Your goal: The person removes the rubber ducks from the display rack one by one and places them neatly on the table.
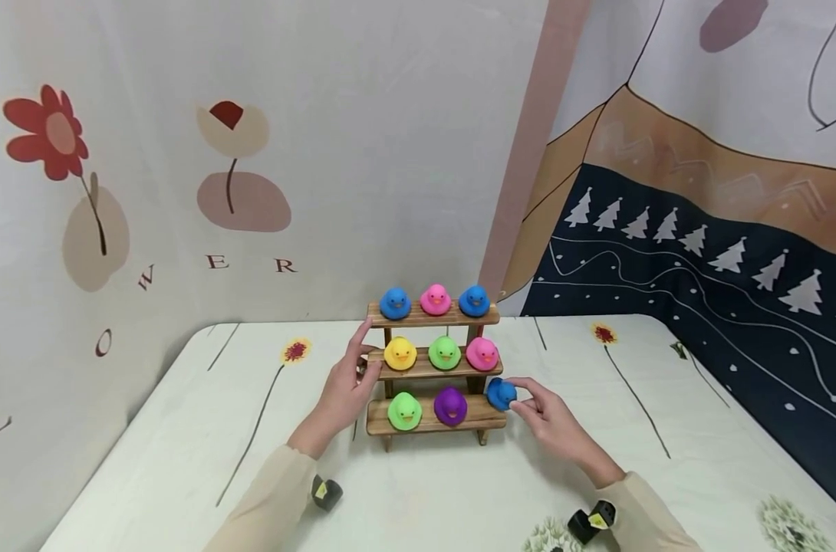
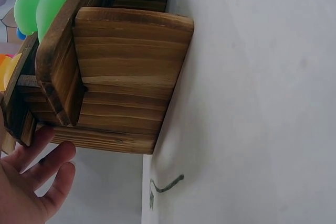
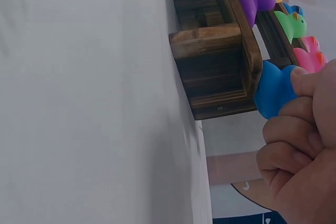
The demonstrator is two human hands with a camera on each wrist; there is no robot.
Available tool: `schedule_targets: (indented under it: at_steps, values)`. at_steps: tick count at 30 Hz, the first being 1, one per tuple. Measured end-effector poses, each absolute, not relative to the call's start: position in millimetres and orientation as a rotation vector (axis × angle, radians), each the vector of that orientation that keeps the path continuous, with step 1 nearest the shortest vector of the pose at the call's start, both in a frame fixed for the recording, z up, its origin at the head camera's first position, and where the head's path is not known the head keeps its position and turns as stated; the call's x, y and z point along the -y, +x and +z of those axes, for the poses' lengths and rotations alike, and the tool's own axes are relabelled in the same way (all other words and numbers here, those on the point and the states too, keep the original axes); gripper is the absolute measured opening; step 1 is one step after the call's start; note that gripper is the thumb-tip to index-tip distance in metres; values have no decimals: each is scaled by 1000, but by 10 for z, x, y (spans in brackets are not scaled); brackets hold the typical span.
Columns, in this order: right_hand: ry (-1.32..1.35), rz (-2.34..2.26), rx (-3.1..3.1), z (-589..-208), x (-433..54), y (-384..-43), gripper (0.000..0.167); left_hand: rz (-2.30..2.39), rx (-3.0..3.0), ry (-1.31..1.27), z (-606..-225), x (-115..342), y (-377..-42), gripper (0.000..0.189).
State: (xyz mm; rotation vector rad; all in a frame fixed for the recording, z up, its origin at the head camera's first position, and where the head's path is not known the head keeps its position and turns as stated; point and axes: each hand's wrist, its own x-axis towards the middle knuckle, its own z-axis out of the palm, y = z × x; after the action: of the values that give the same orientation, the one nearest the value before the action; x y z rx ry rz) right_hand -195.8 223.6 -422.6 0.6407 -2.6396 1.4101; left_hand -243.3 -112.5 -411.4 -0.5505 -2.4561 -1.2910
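Observation:
A three-tier wooden display stand (image 1: 469,420) holds small rubber ducks. My left hand (image 1: 347,383) grips its left side, thumb at the middle shelf's end and index finger reaching up to the top shelf. In the left wrist view, the fingers (image 2: 55,163) curl by the stand's side panel. My right hand (image 1: 552,418) pinches a blue duck (image 1: 501,393) between thumb and fingers at the bottom shelf's right end. That duck is tilted and overlaps the shelf end. Beside it on the bottom shelf sit a purple duck (image 1: 450,406) and a green duck (image 1: 404,412).
Yellow (image 1: 400,353), green (image 1: 444,353) and pink (image 1: 482,353) ducks sit on the middle shelf. On top are blue (image 1: 395,303), pink (image 1: 435,300) and another blue duck (image 1: 474,301). The stand rests on a flower-printed white cloth (image 1: 204,437) before a printed backdrop (image 1: 390,153).

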Motion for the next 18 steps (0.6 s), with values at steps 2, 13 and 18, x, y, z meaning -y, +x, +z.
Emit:
schedule_targets:
  at_steps: [2,13,18]
  values:
    - [642,1404,2625,-4235,-2246,-1963,34,-1289,2460,-552,-4112,1124,-2431,67]
    - [621,1435,2592,-4265,-2285,-1990,35,-1274,2462,-550,-4117,1111,-2416,68]
    - [590,1451,2607,-4256,-2303,-2007,35,-1261,2459,-552,-4111,1108,-2419,68]
